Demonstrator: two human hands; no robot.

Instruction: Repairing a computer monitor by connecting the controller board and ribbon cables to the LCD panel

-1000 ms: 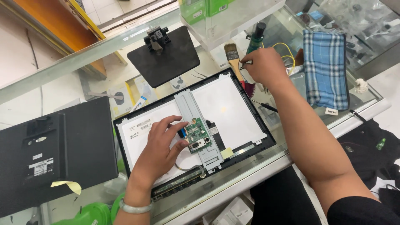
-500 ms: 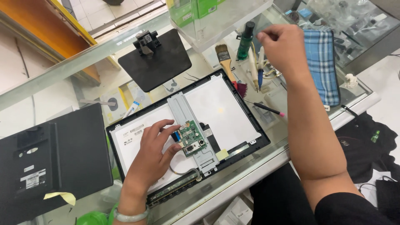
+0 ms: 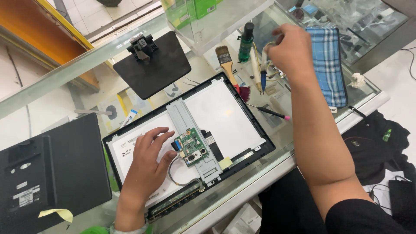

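An opened flat monitor panel (image 3: 225, 117) lies face down on a glass counter, with a metal bracket (image 3: 182, 119) and a small green circuit board (image 3: 190, 145) across its back. My left hand (image 3: 147, 160) rests flat on the white panel back, fingertips beside the board's blue connector. My right hand (image 3: 294, 47) reaches over the far tools, fingers curled near a blue-tipped tool (image 3: 263, 73) and some thin wires; whether it grips anything is hidden.
A paintbrush (image 3: 227, 65), a dark green bottle (image 3: 246, 41) and a pink-ended screwdriver (image 3: 268, 112) lie behind the panel. A blue plaid pouch (image 3: 329, 65) is at right. The black monitor stand (image 3: 151, 65) and back cover (image 3: 47, 173) are at left.
My right hand has lifted from the panel's far corner and moved right and away, over the tools. The left hand stays on the panel.
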